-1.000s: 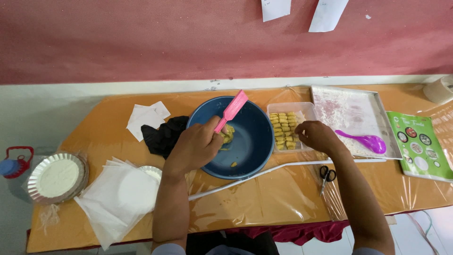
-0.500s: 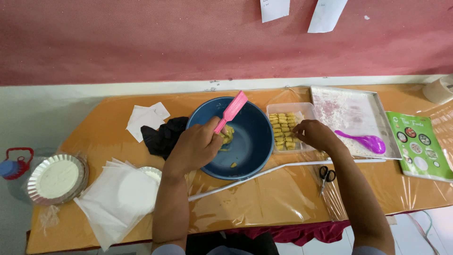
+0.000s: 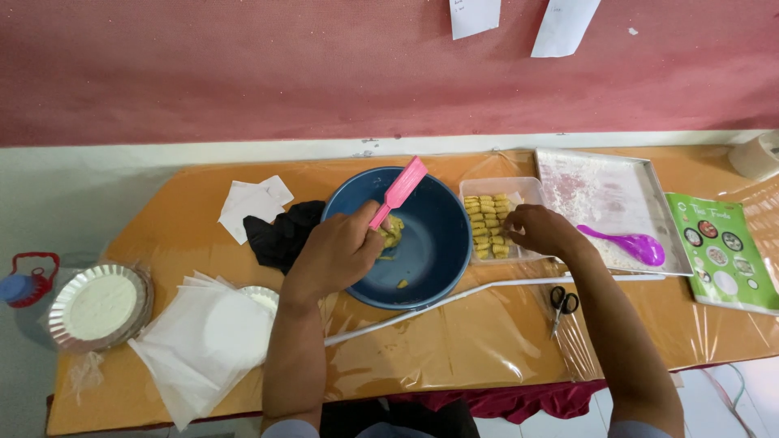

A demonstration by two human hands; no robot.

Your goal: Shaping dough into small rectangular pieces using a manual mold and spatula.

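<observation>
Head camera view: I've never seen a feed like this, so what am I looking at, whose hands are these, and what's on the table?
There is no machine here: a person works with two bare hands, and the one camera sits on their head, looking down at an orange table covered in clear film.

The left hand holds a pink scraper over yellow dough inside a blue bowl. The right hand rests at a clear tray with rows of small yellow pieces.

Around them lie a floured metal tray with a purple spoon, scissors, a green leaflet, a black cloth, white paper sheets and a foil dish.
</observation>
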